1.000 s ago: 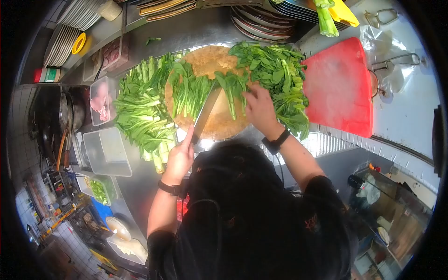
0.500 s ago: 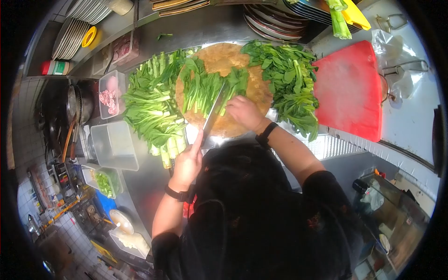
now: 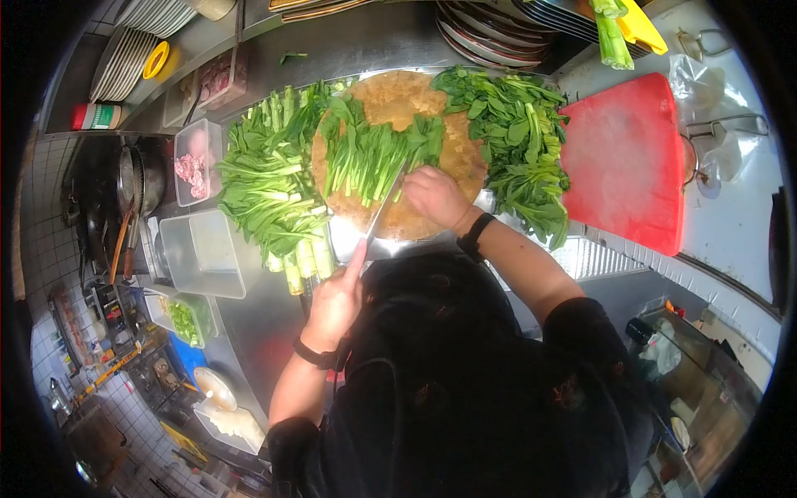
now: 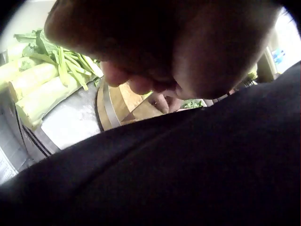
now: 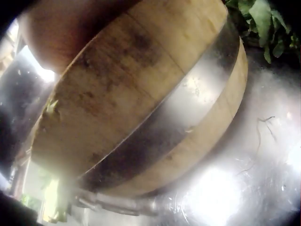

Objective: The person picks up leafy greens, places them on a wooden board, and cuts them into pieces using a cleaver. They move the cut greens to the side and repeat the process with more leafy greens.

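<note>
Side by side, leafy greens [image 3: 361,158] lay atop the round block [image 3: 403,93], bright leaves crinkled, pale stems slender, while the left hand [image 3: 334,305] gripped a knife [image 3: 384,209] and the right hand [image 3: 436,197] grasped stems.

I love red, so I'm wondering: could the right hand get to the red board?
Probably yes. The red board is on the right hand's side, and mainly a pile of leafy greens seems to lie between them.

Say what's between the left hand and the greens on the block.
In the head view, the knife blade spans from the left hand to the greens, over the block's edge.
</note>
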`<state>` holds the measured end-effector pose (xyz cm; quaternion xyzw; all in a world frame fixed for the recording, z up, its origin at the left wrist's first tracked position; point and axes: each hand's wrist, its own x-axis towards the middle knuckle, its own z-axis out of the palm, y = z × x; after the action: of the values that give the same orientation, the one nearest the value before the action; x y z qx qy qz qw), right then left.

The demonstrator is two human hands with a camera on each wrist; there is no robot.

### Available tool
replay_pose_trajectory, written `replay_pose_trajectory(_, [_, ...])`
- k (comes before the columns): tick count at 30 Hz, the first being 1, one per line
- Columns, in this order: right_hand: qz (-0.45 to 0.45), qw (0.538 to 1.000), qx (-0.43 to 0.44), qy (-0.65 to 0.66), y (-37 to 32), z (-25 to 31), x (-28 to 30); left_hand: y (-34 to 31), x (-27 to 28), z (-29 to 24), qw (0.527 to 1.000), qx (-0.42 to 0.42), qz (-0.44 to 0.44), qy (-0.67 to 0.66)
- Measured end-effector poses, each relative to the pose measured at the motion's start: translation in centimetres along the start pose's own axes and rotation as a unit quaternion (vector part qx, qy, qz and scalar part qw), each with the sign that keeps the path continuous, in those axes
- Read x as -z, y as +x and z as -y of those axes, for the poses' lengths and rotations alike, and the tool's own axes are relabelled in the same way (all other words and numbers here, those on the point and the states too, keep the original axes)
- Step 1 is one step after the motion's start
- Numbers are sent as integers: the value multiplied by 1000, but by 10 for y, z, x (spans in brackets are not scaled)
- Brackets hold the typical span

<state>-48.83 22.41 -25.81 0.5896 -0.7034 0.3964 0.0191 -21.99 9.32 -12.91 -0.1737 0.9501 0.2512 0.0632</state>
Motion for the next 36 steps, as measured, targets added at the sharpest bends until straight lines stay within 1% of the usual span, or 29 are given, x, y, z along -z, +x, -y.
replay_pose_trajectory(1, [-1,1000,0,3,0,0,-1,3,0,-1,1000,12,14,3])
replay_pose_trajectory(5, [2,1000,-2,-4,-1,-1,-1,23,-29,9,999,14,24,40])
replay_pose_trajectory(8, [-1,1000,1,20,-4,-5,-1,24,-25,19,999,-8,-7,-31])
replay_pose_trajectory(9, [-1,1000,4,18,-6,-5,6,24,-21,19,999,-9,-11,-31])
replay_pose_trajectory(11, [-28,998,-4,-60,-19,-6,29,17,-13,14,998,-28,-45,-39])
replay_pose_trajectory(12, [-26,998,-3,-60,-25,-11,35,13,-10,12,998,-26,-45,-41])
replay_pose_trajectory(14, [23,997,-49,-52,-36,-19,43,5,-7,10,995,-35,-76,-45])
replay_pose_trajectory(15, [22,997,-52,-53,-39,-19,40,1,-8,11,996,-38,-73,-46])
replay_pose_trajectory(17, [44,998,-24,-41,-38,-23,32,-1,-9,13,997,-11,-58,-47])
replay_pose_trajectory(21, [26,999,0,-34,-23,-15,16,2,-6,6,997,-12,-43,-59])
replay_pose_trajectory(23, [35,999,-5,-38,-23,-14,15,4,-8,5,998,-28,-41,-38])
replay_pose_trajectory(27, [27,999,9,-41,-23,-12,20,6,-4,2,1000,-26,7,14])
replay_pose_trajectory(28, [33,998,12,-45,-24,-13,20,8,-2,2,1000,-27,7,12])
replay_pose_trajectory(30, [39,998,15,-48,-24,-13,20,9,2,3,998,-41,28,32])
replay_pose_trajectory(36, [33,999,11,-40,-25,-15,20,18,9,13,997,-67,22,12])
